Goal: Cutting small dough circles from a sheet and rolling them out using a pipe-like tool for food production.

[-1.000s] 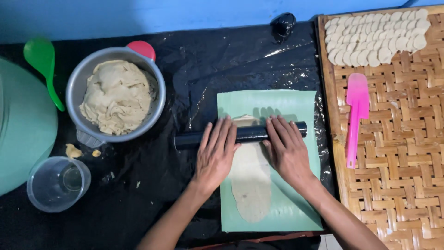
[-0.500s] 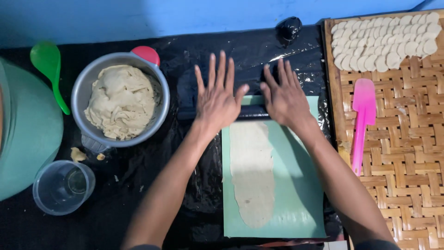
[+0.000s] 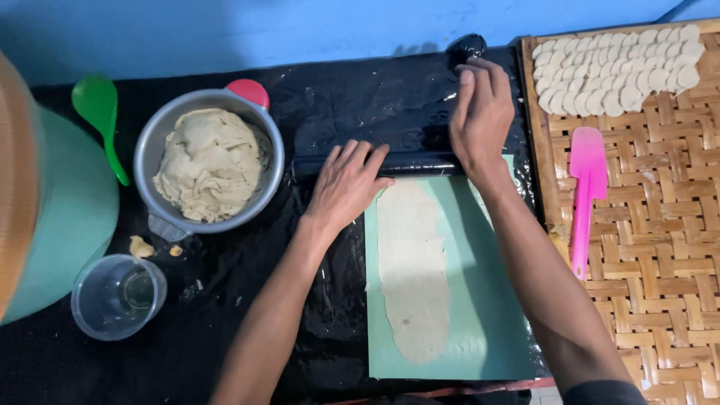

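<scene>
Head view, from the left: a green spoon (image 3: pixel 100 112) lies beside a metal bowl (image 3: pixel 161 133) heaped with dough, and a clear cup (image 3: pixel 118 297) stands below it. The left hand (image 3: pixel 346 186) lies flat, fingers spread, palm on the black rolling pin (image 3: pixel 409 163), which rests across the top edge of the green mat (image 3: pixel 491 300). A long strip of rolled dough (image 3: pixel 412 270) runs down the mat. The right hand (image 3: pixel 481 112) rests on the pin with fingers loosely curved. A pink spatula (image 3: pixel 585 195) lies on the woven tray (image 3: pixel 652 285).
</scene>
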